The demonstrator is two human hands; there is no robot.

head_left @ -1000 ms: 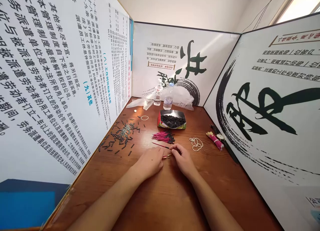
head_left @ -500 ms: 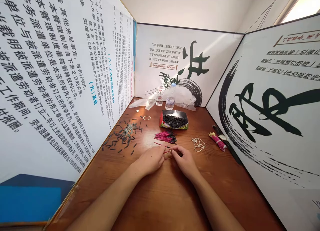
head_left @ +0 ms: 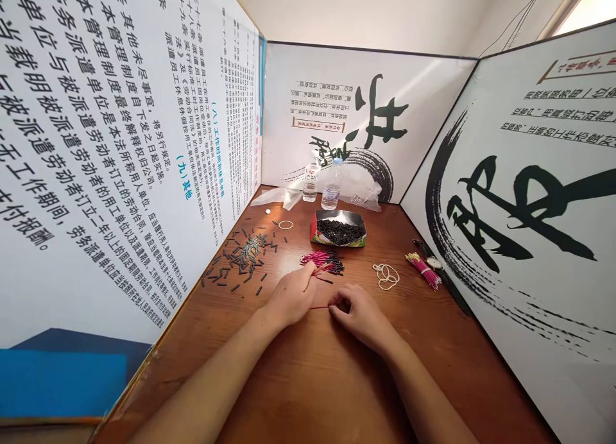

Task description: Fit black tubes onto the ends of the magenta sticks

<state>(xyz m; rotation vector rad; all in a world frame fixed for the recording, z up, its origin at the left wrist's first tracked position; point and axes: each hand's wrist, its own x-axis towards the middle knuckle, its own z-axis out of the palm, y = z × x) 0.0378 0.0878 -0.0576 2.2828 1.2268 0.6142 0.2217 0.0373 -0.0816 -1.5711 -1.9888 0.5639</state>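
My left hand (head_left: pixel 293 295) rests on the wooden table (head_left: pixel 312 380), fingers pinched on a thin red wire at the near edge of a loose pile of red wires (head_left: pixel 321 261). My right hand (head_left: pixel 356 310) lies just right of it, fingers curled on the end of another red wire (head_left: pixel 319 307) that lies flat between the two hands. A small open box of black tubes (head_left: pixel 339 230) stands beyond the pile.
Several loose black tube pieces (head_left: pixel 243 258) are scattered at the left. Rubber bands (head_left: pixel 386 276) and a tied red wire bundle (head_left: pixel 422 270) lie at the right. Two water bottles (head_left: pixel 331 185) and a plastic bag stand at the back. Printed boards wall in three sides.
My left hand has moved forward to the wire pile. My right hand has drawn back toward me with a wire, so the hands are now apart.
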